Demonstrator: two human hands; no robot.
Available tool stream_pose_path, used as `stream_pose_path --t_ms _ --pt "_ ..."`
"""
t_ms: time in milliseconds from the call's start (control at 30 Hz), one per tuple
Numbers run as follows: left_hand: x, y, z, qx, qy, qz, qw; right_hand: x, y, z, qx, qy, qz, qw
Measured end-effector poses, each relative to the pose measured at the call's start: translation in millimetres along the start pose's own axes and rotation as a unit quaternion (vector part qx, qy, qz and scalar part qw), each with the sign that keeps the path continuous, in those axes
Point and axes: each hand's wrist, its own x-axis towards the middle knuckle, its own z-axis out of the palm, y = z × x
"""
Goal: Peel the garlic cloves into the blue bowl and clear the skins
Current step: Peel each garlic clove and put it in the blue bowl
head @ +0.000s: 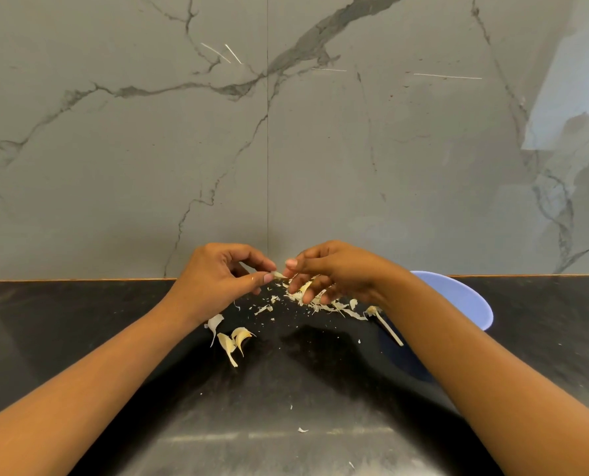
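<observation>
My left hand [222, 274] pinches a small garlic clove [279, 275] between thumb and fingertips, above the black counter. My right hand [330, 271] meets it from the right, its thumb and forefinger pinched at the clove's tip. Whether they hold skin is too small to tell. A pile of papery skins [324, 304] lies under the right hand. Two unpeeled cloves [236, 340] lie on the counter below my left wrist, beside a loose skin [215, 322]. The blue bowl [464, 300] stands at the right, half hidden by my right forearm; its inside is hidden.
A garlic stem [387, 326] lies next to the bowl. Small skin flakes [301, 430] dot the black counter [80, 321] toward its front edge. A grey marble wall [269, 132] rises straight behind the counter.
</observation>
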Motion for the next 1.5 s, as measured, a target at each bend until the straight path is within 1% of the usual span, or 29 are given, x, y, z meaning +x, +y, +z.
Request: stream_pose_path --t_ms 67,133,300,400,467,533,600,667,767,800,900,933,1000,1100,1167,1233,1267,1300,1367,1400,1433,1500 --pt "0.4 -0.1 -0.5 0.002 0.004 0.003 1.000 2.1 1.3 5.0 0.044 -0.015 0.012 0.999" --pt "-0.3 -0.6 -0.7 0.005 0.003 0.010 1.000 4.0 2.5 9.5 0.072 -0.006 0.015 0.997" --pt "0.2 -2.2 1.2 0.005 0.001 0.023 1.000 5.7 5.9 13.6 0.090 0.002 0.007 0.996" --pt "1.2 -3.6 1.5 0.002 0.003 0.026 1.000 4.7 4.4 13.6 0.050 0.040 -0.025 0.998" --pt "3.4 -6.8 1.0 -0.001 0.010 0.020 1.000 3.9 3.7 12.4 -0.010 0.075 -0.055 0.996" --pt "7.4 -11.8 -1.8 0.042 -0.009 -0.004 0.999 2.0 1.0 10.9 -0.092 0.100 -0.084 0.987" --pt "11.1 -17.5 -5.5 0.145 -0.054 -0.038 0.987 0.0 -2.1 10.6 -0.171 0.104 -0.098 0.975" --pt "13.0 -21.9 -7.7 0.226 -0.094 -0.070 0.967 -1.6 -4.9 11.4 -0.258 0.095 -0.104 0.956" --pt "12.8 -23.1 -7.1 0.277 -0.160 -0.091 0.943 -9.4 -11.3 11.0 -0.377 0.101 -0.130 0.911" --pt "12.5 -22.5 -6.6 0.289 -0.182 -0.091 0.936 -14.3 -13.4 10.5 -0.390 0.107 -0.142 0.904" --pt "10.5 -20.6 -6.0 0.316 -0.226 -0.079 0.918 -31.3 -16.2 14.9 -0.369 0.117 -0.179 0.905" --pt "10.5 -20.6 -5.9 0.318 -0.233 -0.078 0.915 -34.8 -13.5 18.6 -0.384 0.121 -0.190 0.896" --pt "10.9 -21.1 -6.2 0.312 -0.238 -0.079 0.916 -33.6 -2.1 27.0 -0.449 0.129 -0.199 0.862" --pt "10.9 -21.1 -6.6 0.319 -0.239 -0.080 0.914 -19.4 16.0 39.3 -0.533 0.118 -0.196 0.815" --pt "10.6 -21.2 -5.4 0.326 -0.241 -0.079 0.911 -14.8 14.9 36.5 -0.547 0.148 -0.201 0.799" --pt "10.7 -21.2 -5.7 0.324 -0.242 -0.079 0.911 -13.4 13.5 30.8 -0.528 0.204 -0.249 0.786" --pt "11.0 -21.4 -5.5 0.323 -0.243 -0.079 0.911 -16.2 13.6 32.0 -0.519 0.216 -0.276 0.780" --pt "11.0 -21.5 -4.9 0.324 -0.242 -0.076 0.911 -19.3 15.7 37.2 -0.526 0.196 -0.282 0.778" --pt "10.8 -22.3 -5.4 0.332 -0.238 -0.070 0.910 -18.0 24.9 48.5 -0.584 0.125 -0.277 0.753" --pt "10.6 -22.2 -5.2 0.334 -0.239 -0.069 0.909 -15.5 24.8 47.8 -0.604 0.115 -0.256 0.746" --pt "10.7 -21.9 -5.4 0.334 -0.239 -0.068 0.909 -11.8 21.5 40.9 -0.605 0.135 -0.231 0.750" --pt "10.5 -21.6 -6.3 0.329 -0.244 -0.069 0.910 -10.2 14.5 28.9 -0.557 0.194 -0.247 0.769"
